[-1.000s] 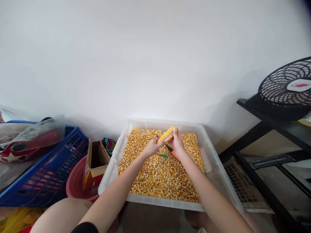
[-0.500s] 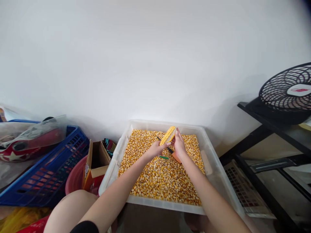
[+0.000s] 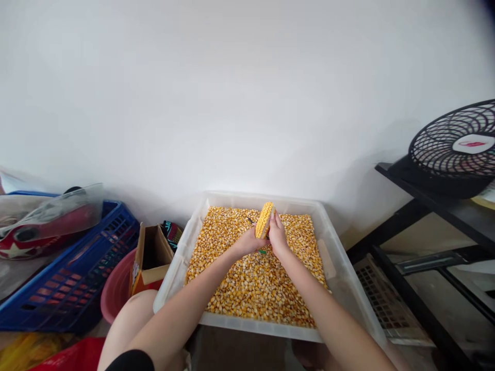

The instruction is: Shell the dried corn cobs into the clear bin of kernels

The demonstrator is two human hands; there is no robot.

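Over a translucent plastic bin of loose corn kernels, an ear of corn is held tilted, its upper end pointing away from me. My left hand is closed around its lower end. Along the right side of the ear lies my right hand, its fingers closed against it. A small green piece shows on the kernels just below my hands. Beyond my left hand a thin dark tip pokes out; whatever it belongs to is hidden.
To the left are an open cardboard box, a pink basin and a blue crate with bagged items. At the right a black fan sits on a black metal frame. A white wall rises behind the bin.
The ear has turned more upright and shifted slightly left. My right hand has moved lower along it. The orange-handled tool seen under my hands before is now mostly hidden.
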